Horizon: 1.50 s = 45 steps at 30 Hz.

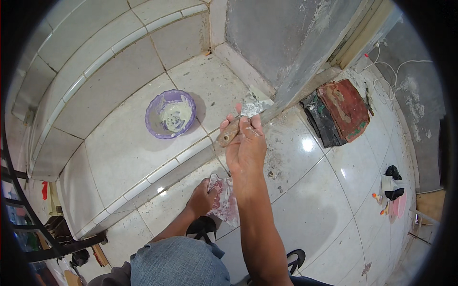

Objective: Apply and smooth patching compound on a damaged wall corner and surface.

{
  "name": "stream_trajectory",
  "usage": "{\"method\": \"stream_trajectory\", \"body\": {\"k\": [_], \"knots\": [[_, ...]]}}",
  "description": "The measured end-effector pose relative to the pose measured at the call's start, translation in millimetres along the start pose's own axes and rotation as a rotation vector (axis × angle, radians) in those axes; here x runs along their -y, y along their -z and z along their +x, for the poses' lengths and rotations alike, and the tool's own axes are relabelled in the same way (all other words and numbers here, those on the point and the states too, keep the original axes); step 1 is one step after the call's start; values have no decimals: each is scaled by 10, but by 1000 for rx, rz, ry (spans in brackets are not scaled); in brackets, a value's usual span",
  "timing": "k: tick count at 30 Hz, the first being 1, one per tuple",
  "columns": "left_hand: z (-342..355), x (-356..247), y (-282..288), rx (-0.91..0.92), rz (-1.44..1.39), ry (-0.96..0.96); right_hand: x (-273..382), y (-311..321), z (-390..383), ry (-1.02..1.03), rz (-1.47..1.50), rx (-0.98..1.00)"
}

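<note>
My right hand [249, 145] is closed round the worn wooden handle of a putty knife [229, 136]. Its blade is coated with white putty [256, 107] and sits at the foot of the grey wall corner [280, 99]; whether it touches the wall I cannot tell. Lower down, my left hand [202, 198] grips the edge of a flat reddish-pink piece [223, 200] smeared with white putty. My right forearm hides part of that piece. On the tiled step to the left stands a purple scalloped bowl [171, 114] with white putty inside.
A folded red and black sheet [336, 113] lies on the floor right of the wall corner. White cable [395, 78] trails beyond it. Small items and a pink container [397, 206] sit far right. The step edge [164, 174] runs across; black metal bars [28, 209] stand at left.
</note>
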<state>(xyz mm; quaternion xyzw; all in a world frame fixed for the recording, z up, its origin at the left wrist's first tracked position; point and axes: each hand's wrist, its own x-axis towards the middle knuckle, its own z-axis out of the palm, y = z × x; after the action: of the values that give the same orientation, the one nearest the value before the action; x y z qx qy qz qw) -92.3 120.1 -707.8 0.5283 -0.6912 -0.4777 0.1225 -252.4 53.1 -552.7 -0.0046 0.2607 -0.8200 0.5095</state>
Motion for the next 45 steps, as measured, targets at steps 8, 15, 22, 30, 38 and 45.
{"method": "stream_trajectory", "body": {"k": [8,15,22,30,38,45], "knots": [[-56,-329,253,90,-166,169,285,53,-220,64,-130,206],[-42,-524,195,145,-542,287,720,532,-448,65,-254,226],[12,-927,535,114,-822,122,1603,20,-233,114,-481,612],[-91,-1489,1513,-240,-1058,-145,2750,-684,-249,603,-445,497],[-187,-641,2198,-1029,-774,-315,2394,106,-284,456,-460,373],[-157,-294,2390,-1159,-865,-214,1623,428,-252,216,-217,299]]}}
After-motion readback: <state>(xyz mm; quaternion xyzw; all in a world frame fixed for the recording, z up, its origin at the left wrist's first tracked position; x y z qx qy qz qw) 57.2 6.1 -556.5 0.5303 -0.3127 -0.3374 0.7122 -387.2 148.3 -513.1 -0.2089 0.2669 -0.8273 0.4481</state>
